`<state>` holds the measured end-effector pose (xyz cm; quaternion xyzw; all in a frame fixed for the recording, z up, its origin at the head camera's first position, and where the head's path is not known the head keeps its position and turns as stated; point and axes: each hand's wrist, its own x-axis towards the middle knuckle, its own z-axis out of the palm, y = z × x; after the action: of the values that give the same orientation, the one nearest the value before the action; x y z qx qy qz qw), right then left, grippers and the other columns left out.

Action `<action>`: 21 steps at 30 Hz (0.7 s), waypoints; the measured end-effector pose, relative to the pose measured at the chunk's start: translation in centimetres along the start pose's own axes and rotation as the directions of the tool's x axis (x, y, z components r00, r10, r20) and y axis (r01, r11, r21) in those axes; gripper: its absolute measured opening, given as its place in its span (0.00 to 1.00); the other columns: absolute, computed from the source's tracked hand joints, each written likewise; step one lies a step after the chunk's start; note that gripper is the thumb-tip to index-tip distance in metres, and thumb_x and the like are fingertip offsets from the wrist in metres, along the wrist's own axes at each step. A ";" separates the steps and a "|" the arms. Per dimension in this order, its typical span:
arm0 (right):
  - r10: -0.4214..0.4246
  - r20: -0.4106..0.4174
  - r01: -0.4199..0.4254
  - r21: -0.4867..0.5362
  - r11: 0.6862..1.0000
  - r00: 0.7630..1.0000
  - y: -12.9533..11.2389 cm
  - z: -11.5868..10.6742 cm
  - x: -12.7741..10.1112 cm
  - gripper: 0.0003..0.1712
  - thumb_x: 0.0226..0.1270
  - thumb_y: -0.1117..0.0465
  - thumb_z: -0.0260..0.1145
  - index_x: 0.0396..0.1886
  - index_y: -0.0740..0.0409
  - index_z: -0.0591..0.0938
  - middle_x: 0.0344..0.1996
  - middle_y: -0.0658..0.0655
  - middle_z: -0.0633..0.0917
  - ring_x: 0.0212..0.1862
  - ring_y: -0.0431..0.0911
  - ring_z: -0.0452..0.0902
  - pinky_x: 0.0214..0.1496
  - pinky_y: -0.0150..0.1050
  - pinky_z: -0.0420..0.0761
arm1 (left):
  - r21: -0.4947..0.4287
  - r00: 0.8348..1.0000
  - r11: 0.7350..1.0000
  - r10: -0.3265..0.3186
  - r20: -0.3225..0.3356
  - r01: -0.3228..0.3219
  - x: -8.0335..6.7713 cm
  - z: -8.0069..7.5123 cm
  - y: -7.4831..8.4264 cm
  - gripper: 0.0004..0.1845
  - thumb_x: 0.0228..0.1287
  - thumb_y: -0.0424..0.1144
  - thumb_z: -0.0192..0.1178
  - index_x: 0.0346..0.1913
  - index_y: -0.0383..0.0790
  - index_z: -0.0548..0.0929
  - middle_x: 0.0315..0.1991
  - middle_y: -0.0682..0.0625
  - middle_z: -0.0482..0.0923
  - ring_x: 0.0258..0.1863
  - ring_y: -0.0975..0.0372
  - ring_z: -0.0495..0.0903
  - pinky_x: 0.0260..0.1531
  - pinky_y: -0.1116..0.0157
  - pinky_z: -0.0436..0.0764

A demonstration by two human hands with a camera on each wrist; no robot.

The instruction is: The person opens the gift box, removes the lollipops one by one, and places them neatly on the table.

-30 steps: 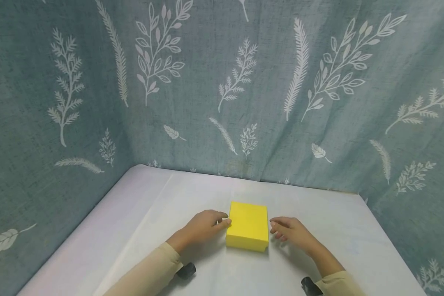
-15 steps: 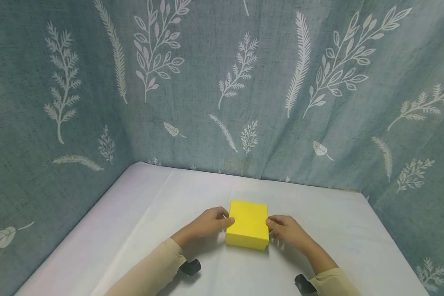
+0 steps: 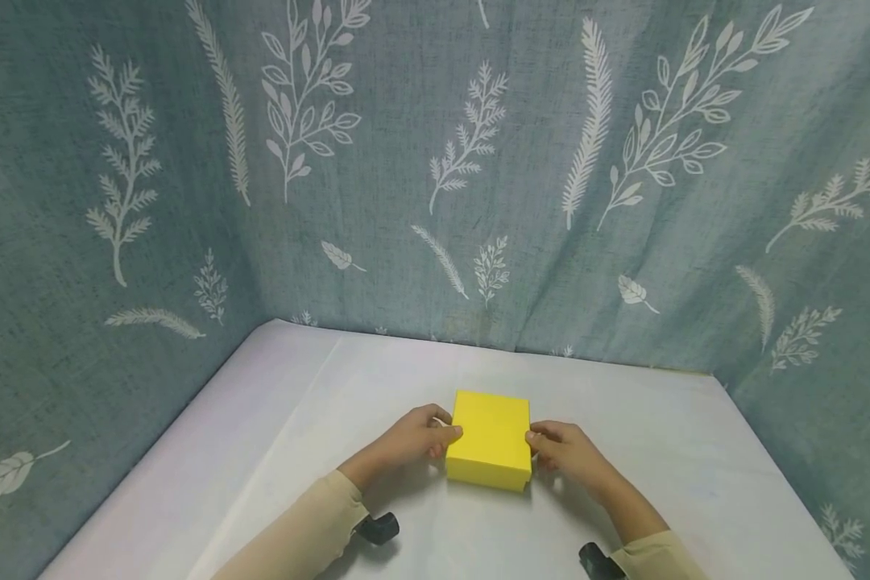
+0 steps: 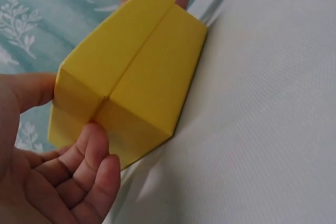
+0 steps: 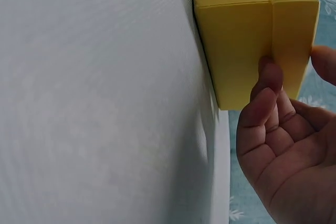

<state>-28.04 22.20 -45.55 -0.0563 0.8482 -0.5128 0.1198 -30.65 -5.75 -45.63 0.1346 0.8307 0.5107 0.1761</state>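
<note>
A yellow paper box (image 3: 490, 439) sits on the white-covered table (image 3: 297, 419), near its middle. My left hand (image 3: 442, 431) grips the box's left side, thumb on the top edge. In the left wrist view, curled fingers (image 4: 92, 166) press the box (image 4: 131, 82) side wall with the thumb at its upper edge. My right hand (image 3: 535, 441) grips the opposite side. In the right wrist view its fingertips (image 5: 268, 82) lie on the box (image 5: 247, 30) wall beside a seam, thumb at the far edge. The box bottom rests on the table.
Teal curtains printed with white leaves (image 3: 478, 161) close off the table at the back, left and right. Black wrist-camera mounts (image 3: 380, 528) (image 3: 594, 560) sit by my beige sleeves. Bare white cloth lies on all sides of the box.
My right hand, a little apart from the box a second ago, has moved left and closed on its right side. My left hand has stayed on the left side.
</note>
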 end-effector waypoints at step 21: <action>-0.036 -0.076 0.035 -0.018 0.999 0.996 -2.2 0.4 -0.7 0.28 0.60 0.45 0.58 0.52 0.62 0.74 0.31 0.54 0.80 0.30 0.47 0.74 0.31 0.38 0.76 | -0.018 1.000 1.000 0.011 -0.005 -0.011 0.1 -1.2 1.2 0.32 0.50 0.58 0.60 0.50 0.37 0.72 0.29 0.47 0.78 0.27 0.57 0.78 0.30 0.61 0.78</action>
<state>-27.36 21.00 -43.70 -0.0527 0.8553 -0.5095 0.0779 -31.18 -6.13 -44.07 0.1361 0.8258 0.5195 0.1723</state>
